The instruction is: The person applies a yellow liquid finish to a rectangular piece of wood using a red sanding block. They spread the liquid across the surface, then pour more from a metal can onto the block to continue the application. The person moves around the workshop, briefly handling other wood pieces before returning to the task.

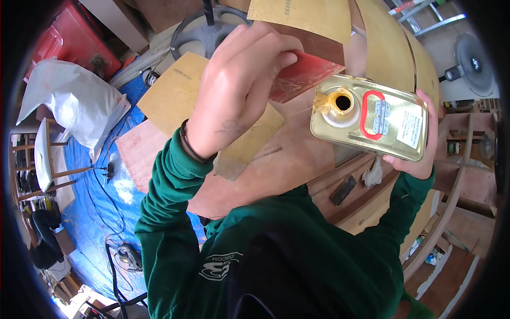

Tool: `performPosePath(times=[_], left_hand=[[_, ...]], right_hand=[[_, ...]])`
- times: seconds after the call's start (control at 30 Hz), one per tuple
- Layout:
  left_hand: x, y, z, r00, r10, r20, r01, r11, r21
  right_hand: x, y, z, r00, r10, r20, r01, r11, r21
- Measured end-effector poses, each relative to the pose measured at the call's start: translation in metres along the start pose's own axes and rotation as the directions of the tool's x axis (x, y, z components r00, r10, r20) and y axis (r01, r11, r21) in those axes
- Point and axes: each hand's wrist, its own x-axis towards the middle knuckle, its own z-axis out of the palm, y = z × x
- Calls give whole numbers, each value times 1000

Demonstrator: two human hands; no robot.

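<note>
Clamping 1 red plate [304,77] is the left grip [239,74], 1 gold can [394,105] the right grip [423,166].

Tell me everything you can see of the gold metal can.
The rectangular can looks like golden metal, its top facing the camera, tilt unclear. Its round, uncapped spout is smeared with amber residue; beside it are a red handle, a silvery bracket and a white label. The right hand grips the end opposite the spout. Whether the nearby red sheet touches it is unclear.
</note>
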Motion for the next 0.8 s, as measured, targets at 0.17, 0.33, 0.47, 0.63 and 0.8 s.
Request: performPosePath(times=[0.17, 0.33, 0.47, 0.63, 0.8], left_hand=[[4, 2, -9, 993, -67, 93, 74, 995, -74], [1, 1, -14, 972, -188, 143, 213, 959, -187], [-19, 12, -15, 791, -561, 246, 607, 667, -432], [-56, 8, -51, 625, -741, 247, 766, 521, -376], [-116, -19, -126, 588, -805, -78, 759, 582, -292]], right_hand=[[10, -8, 4, 999, -37, -4, 37, 999, 39], [19, -16, 10, 999, -40, 3, 40, 999, -2], [20, -14, 20, 1000, 14, 8, -13, 980, -200], [0, 6, 25, 983, 2, -183, -33, 985, -169], [-51, 15, -12, 917, 29, -399, -129, 966, -226]])
